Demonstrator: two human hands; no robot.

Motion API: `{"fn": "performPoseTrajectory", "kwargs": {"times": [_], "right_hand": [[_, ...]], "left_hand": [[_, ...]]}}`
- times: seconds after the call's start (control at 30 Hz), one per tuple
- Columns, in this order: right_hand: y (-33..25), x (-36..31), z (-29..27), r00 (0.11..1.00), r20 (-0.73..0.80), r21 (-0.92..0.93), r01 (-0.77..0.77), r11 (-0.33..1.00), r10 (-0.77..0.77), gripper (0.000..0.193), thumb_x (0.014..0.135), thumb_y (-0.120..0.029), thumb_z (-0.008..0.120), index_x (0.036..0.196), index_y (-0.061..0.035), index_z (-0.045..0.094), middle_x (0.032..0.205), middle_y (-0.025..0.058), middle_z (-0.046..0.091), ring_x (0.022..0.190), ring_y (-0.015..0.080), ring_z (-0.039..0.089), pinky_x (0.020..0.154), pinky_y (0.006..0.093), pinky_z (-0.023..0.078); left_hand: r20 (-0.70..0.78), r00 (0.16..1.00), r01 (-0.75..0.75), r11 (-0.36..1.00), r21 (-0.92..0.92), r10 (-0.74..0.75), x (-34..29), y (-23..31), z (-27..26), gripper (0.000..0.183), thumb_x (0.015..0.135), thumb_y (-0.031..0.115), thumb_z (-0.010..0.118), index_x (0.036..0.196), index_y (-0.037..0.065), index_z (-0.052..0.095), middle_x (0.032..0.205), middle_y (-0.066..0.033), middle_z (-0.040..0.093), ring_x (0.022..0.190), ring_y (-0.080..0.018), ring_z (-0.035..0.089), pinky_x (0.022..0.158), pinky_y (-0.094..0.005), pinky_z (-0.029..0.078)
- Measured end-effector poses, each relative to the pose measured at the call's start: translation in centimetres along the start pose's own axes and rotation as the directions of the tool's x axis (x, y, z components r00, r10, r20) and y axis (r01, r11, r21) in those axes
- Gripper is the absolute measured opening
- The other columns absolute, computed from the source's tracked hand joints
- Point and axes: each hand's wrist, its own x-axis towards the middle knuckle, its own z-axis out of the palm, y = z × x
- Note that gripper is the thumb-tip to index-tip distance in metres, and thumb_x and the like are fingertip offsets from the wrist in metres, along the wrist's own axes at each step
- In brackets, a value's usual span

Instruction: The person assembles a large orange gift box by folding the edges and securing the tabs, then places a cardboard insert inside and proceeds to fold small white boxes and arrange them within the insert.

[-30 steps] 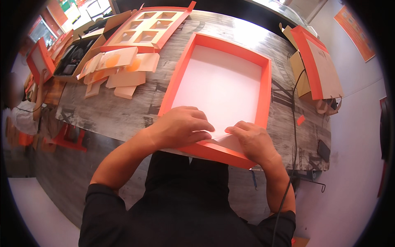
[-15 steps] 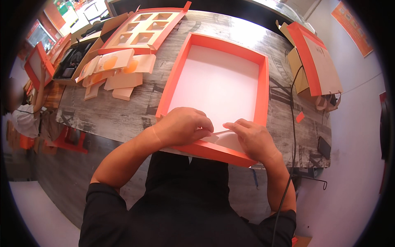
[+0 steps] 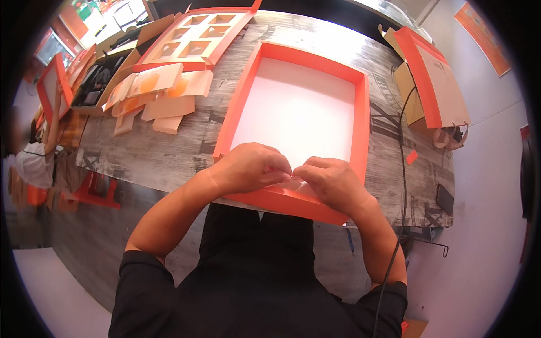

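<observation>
An orange shallow box (image 3: 361,121) with a white inside lies on the table right before me, its near wall toward my body. Over that near wall, my left hand (image 3: 251,168) and my right hand (image 3: 335,183) meet with their fingertips almost touching. Both are closed in a pinch. A thin pale strip (image 3: 294,183) shows just at and under the fingertips, mostly hidden by them. What exactly it is made of cannot be made out.
Flat carton pieces (image 3: 160,93) lie left of the box, below an orange tray with square cut-outs (image 3: 194,42). A brown carton (image 3: 127,65) stands beyond. At right are a dark phone (image 3: 444,198), a black cable (image 3: 403,169) and another orange box (image 3: 428,79). A person (image 3: 39,160) works far left.
My right hand has moved left, closing the gap to my left hand. The strip that stretched between them is now mostly covered by the fingers.
</observation>
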Motion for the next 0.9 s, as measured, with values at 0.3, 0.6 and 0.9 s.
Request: {"fn": "performPoseTrajectory", "kwargs": {"times": [0.3, 0.6, 0.9], "right_hand": [[0.4, -0.2, 0.4, 1.0, -0.008, 0.009, -0.002, 1.0, 0.002, 0.018, 0.088, -0.008, 0.071, 0.105, -0.0126, 0.076, 0.093, 0.0034, 0.073, 0.082, 0.0265, 0.073, 0.07, 0.0395, 0.058], [0.0, 0.1, 0.3, 1.0, -0.012, -0.054, 0.023, 0.998, -0.023, 0.017, 0.088, -0.009, 0.069, 0.104, -0.013, 0.074, 0.09, 0.0031, 0.069, 0.081, 0.0259, 0.071, 0.07, 0.0401, 0.058], [0.0, 0.1, 0.5, 0.999, -0.002, -0.143, 0.051, 0.988, -0.052, 0.017, 0.088, -0.011, 0.068, 0.104, -0.0127, 0.074, 0.089, 0.003, 0.067, 0.081, 0.0254, 0.071, 0.071, 0.0401, 0.058]], "left_hand": [[0.125, 0.992, 0.008, 0.994, 0.107, -0.022, 0.2, 0.0, -0.5, 0.014, 0.094, 0.01, 0.071, 0.105, 0.003, 0.078, 0.097, -0.0136, 0.076, 0.093, -0.0343, 0.072, 0.083, -0.0448, 0.058], [-0.069, 0.994, -0.066, 0.978, 0.198, 0.081, -0.2, -0.7, 0.7, 0.007, 0.09, 0.008, 0.076, 0.096, 0.003, 0.076, 0.092, -0.0126, 0.075, 0.088, -0.0337, 0.072, 0.079, -0.0423, 0.058], [-0.114, 0.989, -0.075, 0.986, 0.146, 0.092, -0.5, -0.6, 0.7, 0.006, 0.09, 0.006, 0.075, 0.095, 0.004, 0.077, 0.091, -0.0115, 0.074, 0.089, -0.0324, 0.072, 0.078, -0.042, 0.058]]}}
